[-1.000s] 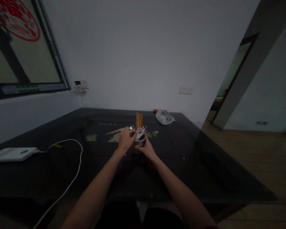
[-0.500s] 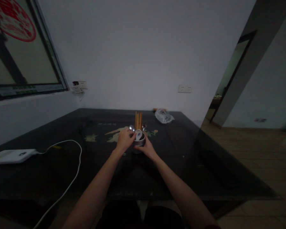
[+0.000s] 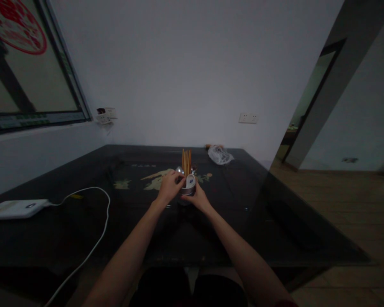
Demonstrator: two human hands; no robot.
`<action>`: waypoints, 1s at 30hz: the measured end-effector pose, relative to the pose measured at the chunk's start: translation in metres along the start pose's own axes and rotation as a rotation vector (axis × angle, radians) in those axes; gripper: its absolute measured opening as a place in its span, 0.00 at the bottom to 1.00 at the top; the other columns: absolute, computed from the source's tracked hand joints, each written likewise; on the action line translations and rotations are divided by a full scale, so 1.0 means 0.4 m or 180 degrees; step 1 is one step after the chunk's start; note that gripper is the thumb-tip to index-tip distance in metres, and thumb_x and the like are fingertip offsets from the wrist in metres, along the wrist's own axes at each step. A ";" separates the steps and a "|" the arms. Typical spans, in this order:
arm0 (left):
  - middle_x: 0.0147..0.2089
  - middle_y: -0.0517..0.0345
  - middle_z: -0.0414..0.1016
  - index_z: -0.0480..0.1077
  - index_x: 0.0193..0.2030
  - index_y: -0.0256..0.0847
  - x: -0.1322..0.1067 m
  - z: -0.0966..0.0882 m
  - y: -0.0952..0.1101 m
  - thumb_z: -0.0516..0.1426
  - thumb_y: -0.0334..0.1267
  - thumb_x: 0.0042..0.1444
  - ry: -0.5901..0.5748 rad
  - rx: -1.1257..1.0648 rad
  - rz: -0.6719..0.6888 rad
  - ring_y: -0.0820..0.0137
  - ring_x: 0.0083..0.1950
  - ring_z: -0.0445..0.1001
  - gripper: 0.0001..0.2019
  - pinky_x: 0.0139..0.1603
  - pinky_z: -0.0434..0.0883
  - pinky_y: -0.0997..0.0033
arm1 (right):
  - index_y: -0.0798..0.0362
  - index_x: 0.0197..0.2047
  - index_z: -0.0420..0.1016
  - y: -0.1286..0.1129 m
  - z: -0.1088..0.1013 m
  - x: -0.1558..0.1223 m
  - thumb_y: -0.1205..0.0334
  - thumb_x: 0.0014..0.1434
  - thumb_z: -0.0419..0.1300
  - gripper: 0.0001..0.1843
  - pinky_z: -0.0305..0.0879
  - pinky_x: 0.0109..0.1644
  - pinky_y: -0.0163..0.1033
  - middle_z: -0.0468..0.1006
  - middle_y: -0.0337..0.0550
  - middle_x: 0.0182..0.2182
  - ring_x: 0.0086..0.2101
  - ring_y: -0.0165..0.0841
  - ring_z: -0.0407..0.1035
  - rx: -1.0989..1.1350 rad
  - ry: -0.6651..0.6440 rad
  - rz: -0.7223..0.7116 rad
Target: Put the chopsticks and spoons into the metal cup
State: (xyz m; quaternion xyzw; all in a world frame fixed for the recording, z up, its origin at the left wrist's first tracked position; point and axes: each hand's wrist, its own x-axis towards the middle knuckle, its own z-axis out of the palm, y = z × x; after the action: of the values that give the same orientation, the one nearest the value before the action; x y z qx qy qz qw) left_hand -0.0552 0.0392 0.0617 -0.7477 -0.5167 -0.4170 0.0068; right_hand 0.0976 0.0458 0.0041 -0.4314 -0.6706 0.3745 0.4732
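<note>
My right hand (image 3: 199,199) is wrapped round the side of a small round utensil holder (image 3: 188,191) standing on the dark table. My left hand (image 3: 170,186) is at the holder's left rim, fingers pinched together by the metal spoon (image 3: 179,170). The spoon's shiny bowl shows above those fingers; its handle is hidden. A white ceramic spoon (image 3: 190,181) with a blue mark sits in the holder's mouth, bowl up. Behind it several wooden chopsticks (image 3: 186,161) stand upright. Another metal utensil (image 3: 193,169) rises at the right rim.
Toward the wall lies a crumpled clear plastic bag (image 3: 220,155). At the left sits a white power bank (image 3: 17,209) with a white cable (image 3: 106,217) looping over the front edge. A long dark object (image 3: 292,225) lies on the right side of the table (image 3: 230,238).
The white spoon has shifted right and sits lower in the holder. My left hand and the metal spoon have moved slightly to the right. My right hand stays on the holder.
</note>
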 end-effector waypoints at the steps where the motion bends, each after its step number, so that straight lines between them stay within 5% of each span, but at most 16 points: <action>1: 0.35 0.56 0.70 0.75 0.37 0.41 -0.001 0.002 0.001 0.55 0.39 0.56 -0.0010 -0.0065 -0.0002 0.67 0.37 0.70 0.08 0.40 0.65 0.68 | 0.50 0.60 0.59 0.000 0.000 -0.001 0.61 0.37 0.71 0.47 0.63 0.55 0.48 0.74 0.48 0.50 0.51 0.43 0.68 -0.0006 -0.0003 -0.0003; 30: 0.33 0.56 0.70 0.75 0.32 0.41 0.009 0.000 -0.002 0.58 0.39 0.53 -0.0028 -0.0170 -0.0076 0.66 0.37 0.68 0.05 0.39 0.62 0.68 | 0.50 0.60 0.60 -0.013 -0.005 -0.013 0.59 0.37 0.72 0.47 0.64 0.54 0.48 0.74 0.49 0.50 0.51 0.44 0.68 -0.0223 -0.0049 -0.0061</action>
State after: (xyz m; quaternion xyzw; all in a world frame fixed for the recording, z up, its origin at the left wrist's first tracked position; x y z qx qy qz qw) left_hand -0.0555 0.0422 0.0635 -0.7432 -0.5143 -0.4274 -0.0203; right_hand 0.0994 0.0392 0.0078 -0.4383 -0.6911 0.3495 0.4562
